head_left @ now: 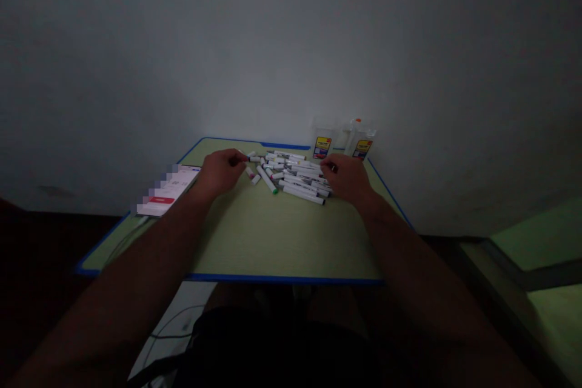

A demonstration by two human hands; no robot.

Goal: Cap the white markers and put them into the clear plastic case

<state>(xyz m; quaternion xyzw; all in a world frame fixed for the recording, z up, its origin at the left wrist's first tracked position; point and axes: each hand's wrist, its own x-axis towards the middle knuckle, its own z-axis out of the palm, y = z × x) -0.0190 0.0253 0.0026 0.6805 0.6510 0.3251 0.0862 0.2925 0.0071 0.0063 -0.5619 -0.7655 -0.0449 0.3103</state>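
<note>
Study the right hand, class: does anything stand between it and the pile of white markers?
Nothing visible does. The right hand is at the right end of the white markers; whether it grips one is unclear. Two clear containers stand farther back.

- We can make out no word, brand or number for certain.
- On the lit screen (170,190) by the surface's (273,242) left edge, we see a line of digit-like marks and a red bar (160,200) with pale marks, all too blurred to read.
- Near the far right corner, we see a label (322,144) in yellow, red and dark tones on the left clear container (324,128), and a similar label (362,148) on the right one; their print is too small.
- On the white markers (301,194) toward the far edge, we find dark marks, illegible.
</note>
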